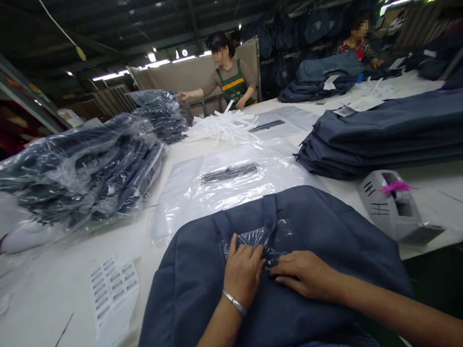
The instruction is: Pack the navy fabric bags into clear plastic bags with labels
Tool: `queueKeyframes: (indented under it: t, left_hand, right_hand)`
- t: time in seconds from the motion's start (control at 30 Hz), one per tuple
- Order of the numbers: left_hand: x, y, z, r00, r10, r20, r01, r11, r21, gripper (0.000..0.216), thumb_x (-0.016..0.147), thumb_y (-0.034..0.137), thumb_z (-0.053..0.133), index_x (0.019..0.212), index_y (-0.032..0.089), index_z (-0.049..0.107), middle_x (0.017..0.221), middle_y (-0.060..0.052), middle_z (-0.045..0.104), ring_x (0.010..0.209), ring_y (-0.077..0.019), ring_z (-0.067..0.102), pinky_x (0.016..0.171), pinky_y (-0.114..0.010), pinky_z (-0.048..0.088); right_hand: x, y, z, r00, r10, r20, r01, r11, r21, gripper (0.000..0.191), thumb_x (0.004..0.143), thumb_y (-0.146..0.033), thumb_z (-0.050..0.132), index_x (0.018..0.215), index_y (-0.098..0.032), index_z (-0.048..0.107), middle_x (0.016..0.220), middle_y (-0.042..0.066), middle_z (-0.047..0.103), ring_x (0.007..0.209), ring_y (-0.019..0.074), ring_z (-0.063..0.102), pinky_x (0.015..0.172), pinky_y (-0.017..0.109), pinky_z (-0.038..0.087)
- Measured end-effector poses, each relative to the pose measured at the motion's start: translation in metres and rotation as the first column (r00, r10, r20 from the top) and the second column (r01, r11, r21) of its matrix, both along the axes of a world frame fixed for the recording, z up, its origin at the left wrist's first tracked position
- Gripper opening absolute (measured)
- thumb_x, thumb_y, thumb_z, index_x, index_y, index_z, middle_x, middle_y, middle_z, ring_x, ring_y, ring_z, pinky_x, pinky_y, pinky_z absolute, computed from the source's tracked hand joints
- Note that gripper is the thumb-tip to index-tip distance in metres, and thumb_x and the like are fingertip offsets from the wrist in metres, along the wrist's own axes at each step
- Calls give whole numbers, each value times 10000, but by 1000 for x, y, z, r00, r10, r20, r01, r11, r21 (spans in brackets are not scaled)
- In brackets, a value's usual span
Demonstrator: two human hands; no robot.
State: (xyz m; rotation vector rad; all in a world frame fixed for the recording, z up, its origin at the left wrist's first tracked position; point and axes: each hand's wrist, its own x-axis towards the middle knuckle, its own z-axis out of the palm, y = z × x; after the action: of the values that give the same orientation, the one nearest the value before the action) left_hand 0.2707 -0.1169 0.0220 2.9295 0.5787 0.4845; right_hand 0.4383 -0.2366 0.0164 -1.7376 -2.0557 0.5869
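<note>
A dark navy bag (200, 284) lies flat before me at the table's front edge, its two straps (271, 216) running up its upper face. Clear plastic film (289, 233) covers a patch beneath and around the straps. My left hand (243, 269) is at the left of this patch, fingers curled onto the film, a silver bracelet on its wrist. From the right, my right hand (305, 275) pinches the film near the strap's lower end. The fingertips of both hands nearly meet, and what lies under them is partly hidden.
Plastic-wrapped bags (89, 169) are piled at left, unwrapped navy bags (398, 132) at right. Clear plastic sleeves (184, 194) lie ahead, white strips (223, 125) beyond. A tape dispenser (392, 208) stands right; a label sheet (114, 291) lies left. A co-worker in a green apron (234, 84) stands across.
</note>
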Motion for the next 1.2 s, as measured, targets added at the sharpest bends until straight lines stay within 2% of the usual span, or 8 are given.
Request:
queueKeyframes:
  t: [0.27,0.43,0.5,0.6,0.7,0.87,1.03,1.2]
  left_hand:
    - [-37,-44,-29,1000,-4,-12,5,1000,12,591,931,267,516,1473,118,333,1483,-145,472,1408,-286,389,1073,-485,487]
    - [-26,-40,-26,993,-13,-120,6,998,-58,564,905,237,535,1448,167,402,1471,-116,490,1383,-321,421,1114,-668,348]
    - [-26,-37,-23,992,-21,-122,9,995,-97,592,888,225,553,1455,151,400,1478,-124,474,1387,-325,414,1117,-649,355]
    - [-35,-26,-8,992,-97,-84,75,971,-227,546,870,207,580,1408,178,489,1449,-102,513,1367,-284,448,1099,-498,451]
    - [-44,4,22,985,-170,28,167,896,-412,332,896,214,578,1212,274,663,1252,-33,684,1176,-190,631,992,-303,541]
    - [-12,105,54,984,89,155,-17,910,-414,183,913,312,575,1027,265,710,1023,-15,748,955,-169,695,881,-294,556]
    - [60,210,9,998,68,-18,-69,886,-458,270,734,396,734,910,198,683,905,-43,709,819,-182,666,748,-295,551]
    - [93,260,-38,986,15,-167,-98,863,-496,423,501,501,841,755,198,692,739,-10,683,697,-170,619,667,-266,496]
  right_hand:
    - [4,-1,28,982,69,-177,-81,995,-57,275,951,-308,541,1174,-270,696,1004,33,724,898,171,666,793,251,478]
    - [3,51,73,954,139,-267,-94,980,175,292,978,-324,502,1162,-220,703,1056,60,725,970,174,665,868,257,478]
    - [-4,81,65,916,130,-380,-40,971,236,300,965,-349,519,1149,-199,702,1049,70,727,957,181,672,873,274,491]
    - [-18,116,25,761,18,-648,46,996,82,330,966,-384,489,1052,-155,711,834,52,733,686,147,669,672,249,522]
    - [-27,129,-14,712,-63,-700,107,994,18,308,948,-372,508,952,-149,720,781,39,722,597,128,627,604,234,492]
    - [-30,121,-21,776,3,-630,106,985,136,250,932,-318,540,872,-170,732,762,20,720,640,133,636,651,231,472]
    - [-31,118,-12,772,2,-636,98,988,122,259,952,-311,518,897,-169,728,761,20,716,649,131,643,662,221,469]
    - [-30,118,-12,768,21,-640,87,987,138,218,933,-268,539,906,-182,737,786,25,729,731,146,671,716,224,476]
